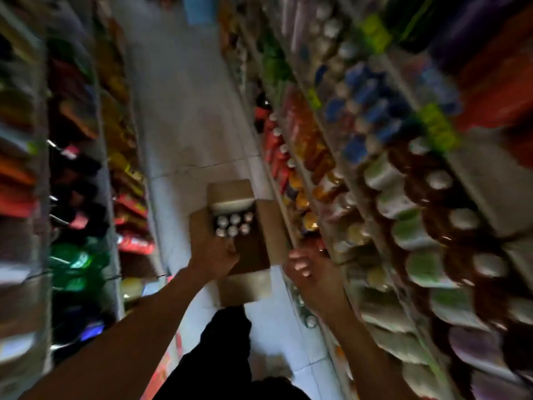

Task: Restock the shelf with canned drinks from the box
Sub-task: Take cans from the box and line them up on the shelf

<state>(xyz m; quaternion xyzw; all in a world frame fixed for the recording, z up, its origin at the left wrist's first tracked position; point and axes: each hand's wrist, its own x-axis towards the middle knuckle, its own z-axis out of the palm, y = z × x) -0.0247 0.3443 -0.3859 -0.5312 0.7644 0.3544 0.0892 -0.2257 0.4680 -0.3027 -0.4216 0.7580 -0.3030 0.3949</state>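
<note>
An open cardboard box (274, 226) stands on the aisle floor with its flaps spread. Several canned drinks (234, 224) stand inside at its far end, silver tops up. My left hand (212, 252) reaches into the box and its fingers touch the nearest row of cans; motion blur hides whether it grips one. My right hand (305, 269) hovers to the right of the box, close to the right-hand shelf (291, 229), fingers loosely curled and holding nothing. A few can tops (307, 314) show on the bottom shelf beneath my right forearm.
The narrow white-tiled aisle (184, 116) runs ahead between two packed shelf walls. Snack packets (127, 203) fill the left racks. Jars and bottles (383, 197) fill the right ones. My dark-clothed leg (225, 350) is just behind the box. The whole view is blurred.
</note>
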